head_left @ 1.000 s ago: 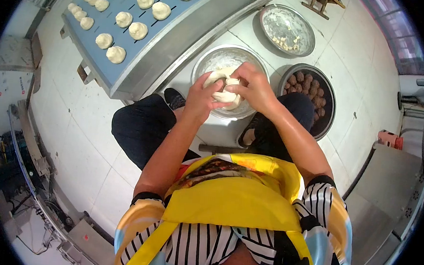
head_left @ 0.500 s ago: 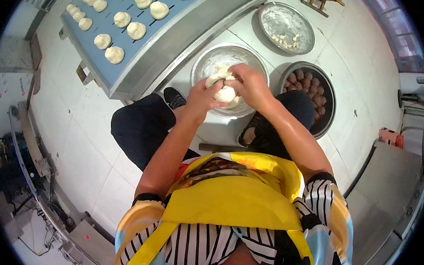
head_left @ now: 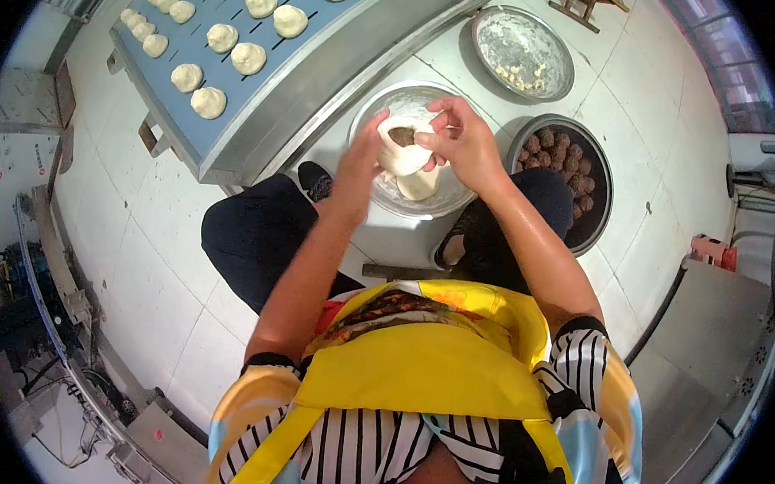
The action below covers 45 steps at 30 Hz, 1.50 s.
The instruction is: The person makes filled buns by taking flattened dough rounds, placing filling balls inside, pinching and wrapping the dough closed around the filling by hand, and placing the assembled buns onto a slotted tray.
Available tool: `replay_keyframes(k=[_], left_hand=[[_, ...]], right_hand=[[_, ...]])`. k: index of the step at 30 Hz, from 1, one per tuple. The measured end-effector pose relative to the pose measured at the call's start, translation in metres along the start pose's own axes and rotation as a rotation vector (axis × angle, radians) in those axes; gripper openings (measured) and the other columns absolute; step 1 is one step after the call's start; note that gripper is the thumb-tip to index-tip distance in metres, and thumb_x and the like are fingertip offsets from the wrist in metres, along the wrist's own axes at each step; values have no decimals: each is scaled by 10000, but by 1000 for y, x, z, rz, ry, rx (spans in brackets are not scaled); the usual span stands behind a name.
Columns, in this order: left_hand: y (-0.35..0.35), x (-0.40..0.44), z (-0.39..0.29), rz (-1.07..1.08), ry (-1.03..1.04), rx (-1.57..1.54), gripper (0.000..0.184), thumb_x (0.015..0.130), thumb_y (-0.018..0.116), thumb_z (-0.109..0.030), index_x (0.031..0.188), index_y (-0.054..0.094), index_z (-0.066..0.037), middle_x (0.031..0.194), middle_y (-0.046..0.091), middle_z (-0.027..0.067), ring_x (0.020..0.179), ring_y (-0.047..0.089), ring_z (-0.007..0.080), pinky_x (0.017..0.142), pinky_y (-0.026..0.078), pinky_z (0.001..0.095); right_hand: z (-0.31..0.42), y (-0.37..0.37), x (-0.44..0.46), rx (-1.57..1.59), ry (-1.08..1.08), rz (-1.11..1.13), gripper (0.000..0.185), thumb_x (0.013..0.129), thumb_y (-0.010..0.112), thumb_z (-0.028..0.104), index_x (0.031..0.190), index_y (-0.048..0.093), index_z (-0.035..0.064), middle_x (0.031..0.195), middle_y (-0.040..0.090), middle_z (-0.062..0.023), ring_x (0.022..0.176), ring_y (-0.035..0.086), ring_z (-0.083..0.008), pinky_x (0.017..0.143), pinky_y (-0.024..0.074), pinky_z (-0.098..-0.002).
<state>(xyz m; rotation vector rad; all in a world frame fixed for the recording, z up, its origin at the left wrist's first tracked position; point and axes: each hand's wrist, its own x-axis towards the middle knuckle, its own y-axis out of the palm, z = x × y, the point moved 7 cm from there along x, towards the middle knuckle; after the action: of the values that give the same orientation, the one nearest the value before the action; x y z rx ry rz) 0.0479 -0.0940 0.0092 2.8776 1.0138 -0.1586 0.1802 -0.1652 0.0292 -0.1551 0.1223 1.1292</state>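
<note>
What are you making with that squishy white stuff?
A person's left hand and right hand are holding a piece of dough over a metal bowl. The dough is open at the top, so the brown filling shows. More dough sits in the bowl. Brown balls fill part of a dark tub on the right, and pale buns stand on the blue surface.

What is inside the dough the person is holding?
A brown filling shows through the opening in the held dough. Whatever lies deeper is covered by that dough and cannot be seen.
</note>
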Motion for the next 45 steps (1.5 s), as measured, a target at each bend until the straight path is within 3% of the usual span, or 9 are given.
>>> replay_keyframes(k=[2,5,12,15,23,27,29,33,45], left_hand=[[8,7,39,-177,45,-380,491,987,397,-399,1341,383,-59,1266,480,118,1091,549,229,936,451,338],[12,8,40,-248,-33,-659,506,1006,355,-409,1233,484,25,1120,580,98,985,579,158,854,464,282],[17,9,9,-160,-259,-534,634,978,286,-534,1168,539,15,1015,625,110,914,630,176,782,523,305],[19,7,12,-76,-353,-585,709,947,269,-608,1172,547,4,1010,635,110,898,653,195,743,554,324],[6,-3,1,-47,-377,-377,637,951,323,-579,1122,602,-33,967,648,80,832,652,173,713,528,283],[2,1,-16,101,-262,-131,676,942,295,-600,1192,542,-22,1040,623,103,919,626,183,764,526,309],[4,2,-31,70,-255,-229,628,948,382,-554,1164,560,8,1028,625,107,877,618,169,793,490,271],[6,11,5,-160,90,-287,681,944,274,-610,1272,460,-43,1074,608,98,915,628,195,672,536,329],[4,0,-4,119,-351,-128,729,906,310,-665,1161,569,-33,907,644,72,774,628,148,595,501,257]], right_hand=[[-2,6,2,23,70,33,82,834,653,31,883,611,-20,844,523,-40,550,575,-113,507,450,-231],[5,15,-3,-74,-117,131,85,830,652,23,893,613,-18,875,532,-47,582,591,-111,504,448,-232],[35,13,-10,-349,-506,144,146,801,683,29,917,612,-27,951,544,-61,676,584,-126,554,522,-235],[35,10,-15,-334,-234,27,194,749,715,82,897,628,-8,815,573,-98,696,597,-191,636,487,-342],[41,23,-22,-299,-380,176,155,753,713,78,868,636,7,873,567,-96,680,589,-190,624,484,-320],[52,25,-22,-334,-541,159,159,752,714,80,887,648,28,855,567,-86,680,589,-164,598,486,-292],[50,17,-16,-391,-422,61,172,748,715,84,897,649,31,846,570,-87,683,590,-169,592,483,-296],[47,8,-7,-287,-145,2,193,740,718,86,912,648,35,815,564,-90,680,584,-179,576,473,-309],[54,34,-25,-562,-572,284,195,775,710,110,902,610,0,946,547,-106,821,581,-239,706,475,-335]])
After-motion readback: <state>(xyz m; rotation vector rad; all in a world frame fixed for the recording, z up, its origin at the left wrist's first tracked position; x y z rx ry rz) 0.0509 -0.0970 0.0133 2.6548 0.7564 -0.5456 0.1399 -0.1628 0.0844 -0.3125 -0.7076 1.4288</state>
